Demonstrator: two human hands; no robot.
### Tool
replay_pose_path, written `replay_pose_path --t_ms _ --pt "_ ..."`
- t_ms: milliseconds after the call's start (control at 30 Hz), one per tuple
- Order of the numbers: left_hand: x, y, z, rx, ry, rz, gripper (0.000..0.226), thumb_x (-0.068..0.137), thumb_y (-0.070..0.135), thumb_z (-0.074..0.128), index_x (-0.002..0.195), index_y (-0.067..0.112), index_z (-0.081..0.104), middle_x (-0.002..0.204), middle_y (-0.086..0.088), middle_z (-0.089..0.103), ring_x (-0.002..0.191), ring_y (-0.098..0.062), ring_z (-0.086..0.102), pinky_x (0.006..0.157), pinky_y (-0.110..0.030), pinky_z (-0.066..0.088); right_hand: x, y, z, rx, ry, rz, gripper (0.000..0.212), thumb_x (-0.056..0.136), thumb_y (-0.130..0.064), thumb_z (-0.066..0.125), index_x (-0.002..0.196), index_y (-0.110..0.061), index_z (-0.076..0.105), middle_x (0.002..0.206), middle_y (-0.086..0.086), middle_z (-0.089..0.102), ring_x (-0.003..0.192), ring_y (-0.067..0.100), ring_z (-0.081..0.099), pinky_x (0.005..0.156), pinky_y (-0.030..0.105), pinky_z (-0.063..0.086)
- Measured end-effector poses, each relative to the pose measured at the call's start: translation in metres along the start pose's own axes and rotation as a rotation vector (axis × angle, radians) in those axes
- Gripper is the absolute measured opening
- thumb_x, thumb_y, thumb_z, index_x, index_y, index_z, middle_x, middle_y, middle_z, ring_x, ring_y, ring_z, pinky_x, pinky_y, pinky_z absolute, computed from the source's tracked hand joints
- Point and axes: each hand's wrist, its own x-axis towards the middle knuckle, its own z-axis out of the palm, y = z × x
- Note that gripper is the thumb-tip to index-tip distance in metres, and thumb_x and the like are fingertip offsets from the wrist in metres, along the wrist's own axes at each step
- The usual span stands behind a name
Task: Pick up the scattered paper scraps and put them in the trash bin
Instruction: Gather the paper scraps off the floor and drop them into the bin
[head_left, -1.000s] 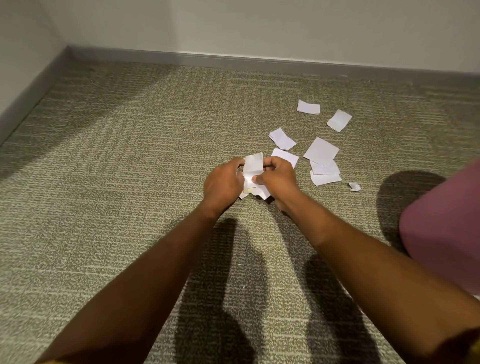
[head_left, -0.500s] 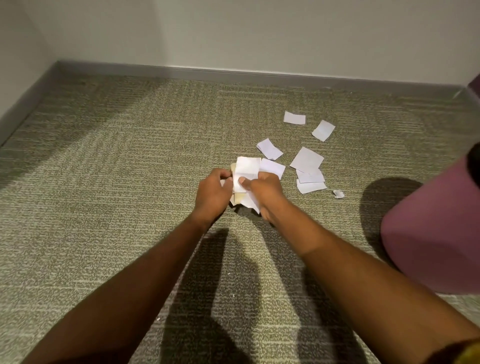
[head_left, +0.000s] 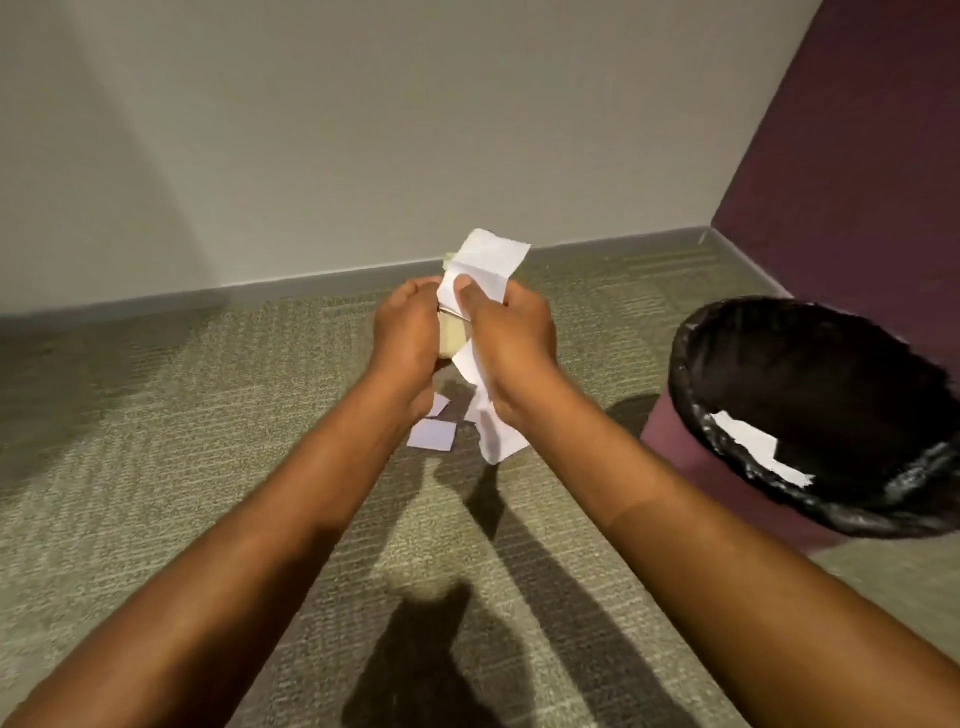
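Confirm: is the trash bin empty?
No, a white paper scrap lies inside the trash bin, on its black liner.

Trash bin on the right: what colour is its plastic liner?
Black: the glossy plastic liner; head view.

carpeted corner of an indoor room, commercial in finish: office or similar, exact use cannot be told. floor is grey-green low-pile patterned carpet (head_left: 156, 441). grey skirting strip (head_left: 623, 248) runs along a plain off-white painted wall (head_left: 311, 130), meeting a dark purple accent wall (head_left: 857, 156) at right. round purple waste bin with black plastic liner (head_left: 670, 436) stands near that corner.
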Motion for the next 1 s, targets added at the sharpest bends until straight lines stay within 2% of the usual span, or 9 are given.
replay_pose_path --t_ms 233,400,500,600,667,767,833,933,1000 --pt "-0.047 0.051 0.116 -0.009 -0.239 -0.043 0.017 0.101 0.018 0.056 0.105 0.017 0.073 0.080 -0.001 0.074 0.066 -0.016 0.066 0.052 -0.025 0.047 0.002 -0.081 -0.112 0.002 0.146 -0.083 0.018 0.089 -0.039 0.074 0.093 -0.023 0.081 0.093 -0.004 0.084 0.087 0.024 0.082 0.086 0.060 0.066" --pt "-0.082 0.046 0.189 0.104 -0.413 -0.155 0.015 0.102 0.019 0.057 0.102 0.017 0.072 0.069 0.003 0.067 0.045 -0.005 0.053 0.041 -0.016 0.034 0.000 -0.090 -0.203 0.069 0.231 -0.025 0.011 0.098 -0.022 0.075 0.106 -0.017 0.080 0.101 0.008 0.084 0.092 0.032 0.082 0.090 0.062 0.064" --pt "-0.093 0.032 0.220 0.150 -0.460 -0.213 0.018 0.099 0.014 0.061 0.105 0.005 0.075 0.077 -0.007 0.071 0.054 -0.014 0.060 0.045 -0.019 0.038 -0.001 -0.077 -0.244 0.069 0.267 0.014 0.015 0.100 -0.019 0.073 0.114 -0.017 0.078 0.103 0.009 0.084 0.093 0.033 0.082 0.090 0.062 0.065" --pt "-0.102 0.019 0.242 0.274 -0.475 -0.254 0.019 0.096 0.008 0.058 0.105 0.005 0.075 0.080 -0.009 0.070 0.056 -0.015 0.057 0.043 -0.021 0.036 -0.005 -0.060 -0.277 -0.004 0.296 0.079 0.018 0.100 -0.018 0.071 0.117 -0.020 0.077 0.103 0.005 0.084 0.092 0.030 0.083 0.089 0.060 0.066" --pt "-0.105 0.010 0.250 0.345 -0.493 -0.274 0.016 0.096 0.005 0.058 0.100 0.007 0.073 0.080 -0.009 0.071 0.059 -0.015 0.061 0.045 -0.021 0.046 -0.005 -0.049 -0.294 -0.056 0.302 0.133 0.018 0.097 -0.016 0.072 0.113 -0.021 0.077 0.100 0.005 0.084 0.091 0.030 0.082 0.089 0.061 0.065" --pt "-0.106 0.000 0.258 0.389 -0.555 -0.366 0.012 0.101 0.006 0.059 0.105 0.003 0.070 0.093 -0.014 0.076 0.078 -0.024 0.074 0.065 -0.035 0.068 -0.001 -0.033 -0.313 -0.168 0.308 0.202 0.016 0.089 -0.018 0.071 0.104 -0.022 0.076 0.096 0.004 0.083 0.089 0.031 0.081 0.087 0.062 0.065" --pt "-0.110 -0.002 0.262 0.425 -0.598 -0.429 0.015 0.104 0.011 0.060 0.112 0.003 0.068 0.100 -0.017 0.075 0.085 -0.030 0.075 0.077 -0.050 0.068 0.002 -0.024 -0.322 -0.306 0.287 0.239 0.023 0.085 -0.024 0.070 0.108 -0.022 0.075 0.100 0.003 0.081 0.089 0.029 0.078 0.087 0.057 0.066" --pt "-0.118 -0.001 0.268 0.548 -0.606 -0.421 0.015 0.106 0.022 0.061 0.114 0.010 0.065 0.104 -0.011 0.066 0.079 -0.024 0.069 0.068 -0.041 0.065 0.006 -0.019 -0.332 -0.468 0.247 0.276 0.020 0.081 -0.023 0.069 0.101 -0.023 0.070 0.097 0.003 0.077 0.089 0.030 0.075 0.087 0.054 0.065" --pt "-0.122 0.000 0.271 0.597 -0.616 -0.411 0.014 0.108 0.025 0.060 0.113 0.012 0.061 0.106 -0.008 0.062 0.078 -0.023 0.067 0.074 -0.044 0.065 0.010 -0.020 -0.336 -0.582 0.221 0.285 0.014 0.082 -0.020 0.069 0.095 -0.022 0.069 0.094 0.004 0.075 0.085 0.029 0.073 0.084 0.049 0.065"
